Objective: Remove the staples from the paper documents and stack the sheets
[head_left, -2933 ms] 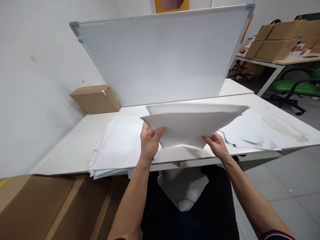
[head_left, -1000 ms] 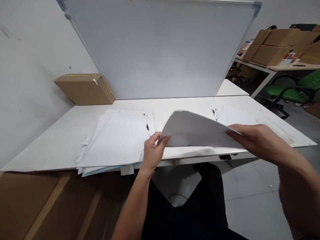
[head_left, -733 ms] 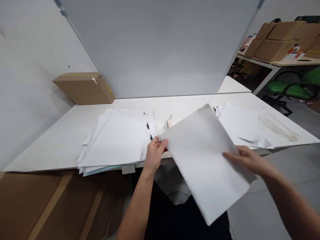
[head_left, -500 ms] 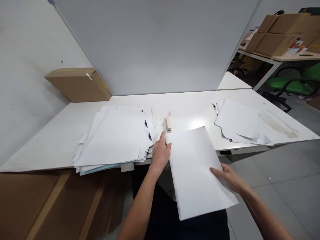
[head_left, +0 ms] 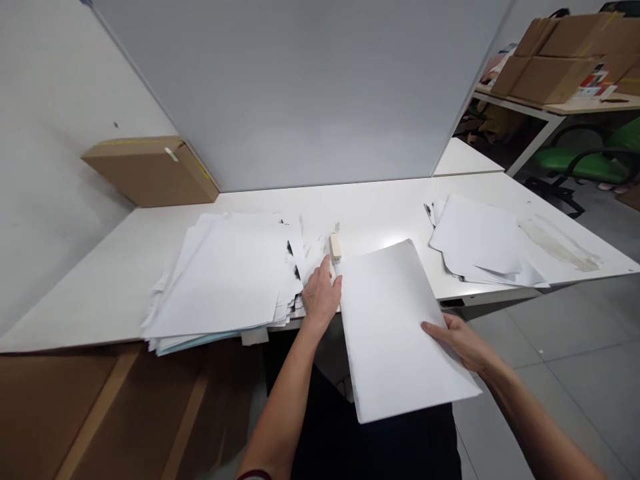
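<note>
A blank white sheaf of paper (head_left: 395, 327) is tilted over the front edge of the table. My right hand (head_left: 460, 340) grips it by the right edge, thumb on top and fingers underneath. At its upper left corner is my left hand (head_left: 323, 293), index finger stretched out and thumb apart from it. The index fingertip is at the near end of a small cream stapler (head_left: 335, 247) lying on the table; whether it touches cannot be told. The thumb is beside the paper's left edge.
A thick, uneven stack of paper (head_left: 220, 273) lies to the left, a smaller pile (head_left: 475, 237) to the right. A whiteboard (head_left: 310, 93) stands along the back of the white table (head_left: 270, 200). A cardboard box (head_left: 155, 173) leans at the back left; a green chair (head_left: 580, 163) stands beyond.
The paper's far edge has moved slightly up toward the stapler's side. My left index finger has come closer to the stapler. My right hand keeps its grip; the view has shifted a little.
</note>
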`<state>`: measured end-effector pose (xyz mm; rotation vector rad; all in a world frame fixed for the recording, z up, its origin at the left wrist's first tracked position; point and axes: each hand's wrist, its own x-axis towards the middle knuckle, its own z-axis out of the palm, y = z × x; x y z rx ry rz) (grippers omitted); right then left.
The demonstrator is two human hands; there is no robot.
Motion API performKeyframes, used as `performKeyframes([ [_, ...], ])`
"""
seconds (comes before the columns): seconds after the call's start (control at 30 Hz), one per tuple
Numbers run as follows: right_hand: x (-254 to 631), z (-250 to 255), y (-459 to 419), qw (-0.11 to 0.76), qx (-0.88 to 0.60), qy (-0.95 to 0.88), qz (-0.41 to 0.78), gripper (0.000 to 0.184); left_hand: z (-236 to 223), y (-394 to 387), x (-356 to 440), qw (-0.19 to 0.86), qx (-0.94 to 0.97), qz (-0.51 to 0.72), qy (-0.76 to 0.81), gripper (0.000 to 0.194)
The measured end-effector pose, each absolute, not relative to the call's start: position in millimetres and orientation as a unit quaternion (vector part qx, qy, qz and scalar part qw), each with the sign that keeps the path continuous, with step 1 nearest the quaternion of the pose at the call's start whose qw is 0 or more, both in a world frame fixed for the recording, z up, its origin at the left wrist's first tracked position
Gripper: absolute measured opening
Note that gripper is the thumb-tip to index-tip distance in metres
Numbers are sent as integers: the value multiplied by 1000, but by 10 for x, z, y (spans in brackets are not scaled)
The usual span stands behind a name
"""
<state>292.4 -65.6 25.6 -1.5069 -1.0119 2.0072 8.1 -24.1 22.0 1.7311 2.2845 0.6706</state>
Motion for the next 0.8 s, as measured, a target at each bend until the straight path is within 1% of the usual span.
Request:
performKeyframes([
  [0.13, 2911, 241, -643, 218, -546, -361, 724, 25, 262, -212, 90, 81, 601, 205, 768, 57],
  [0.33, 2890, 210, -623, 226, -550, -356, 721, 25, 266, -190, 116, 44, 615, 171, 768, 48],
  [0.6, 2865, 194, -654, 243, -556, -372, 703, 25, 233, -201, 124, 8, 630, 160, 760, 46],
  [0.7, 2943, 262, -647, 262, -573, -386, 674, 25, 185, -207, 120, -20, 633, 176, 754, 48],
  [0.8, 3176, 407, -530, 311, -620, -371, 617, 25, 142, -221, 117, -29, 630, 208, 748, 51],
])
